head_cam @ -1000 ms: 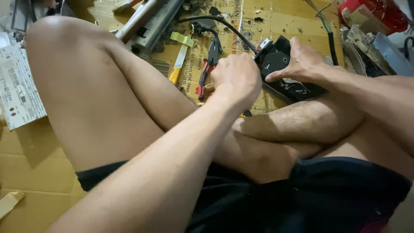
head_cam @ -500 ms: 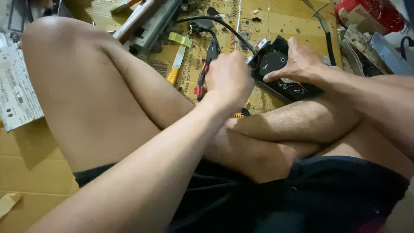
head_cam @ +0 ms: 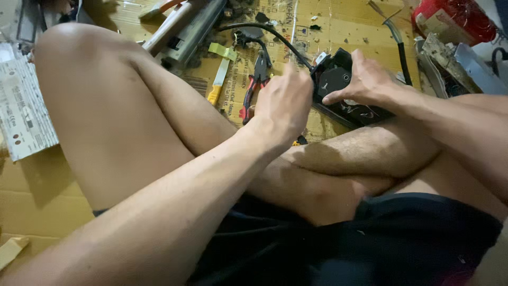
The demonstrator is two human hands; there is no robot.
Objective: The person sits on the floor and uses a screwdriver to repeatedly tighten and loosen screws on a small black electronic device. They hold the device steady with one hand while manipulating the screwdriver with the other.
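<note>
Head view: the left hand [head_cam: 286, 108] is curled into a loose fist at the centre of the frame, knuckles toward the camera, so what, if anything, its fingers pinch cannot be told; compared with half a second ago it has lifted slightly and sits just to the 9 o'clock side of the black device [head_cam: 344, 92] rather than over its edge. The right hand [head_cam: 365, 79] lies on top of that black device, fingers spread narrow and pressing down, thumb reaching toward 9 o'clock across a round dark part; its placement matches the earlier frame. The device rests on the cardboard floor [head_cam: 338, 26] just beyond the person's crossed shins, with a black cable [head_cam: 264, 29] arcing away from it toward 10 o'clock. At about 9 o'clock from the left hand lie red-handled pliers [head_cam: 254, 87], and just past them a yellow-handled tool [head_cam: 219, 74]. Farther out toward 11 o'clock is a grey metal bar [head_cam: 185, 29]; at 9 o'clock, by the raised knee, a printed white paper [head_cam: 21, 111]; toward 1 o'clock, a red container [head_cam: 450, 18].
</note>
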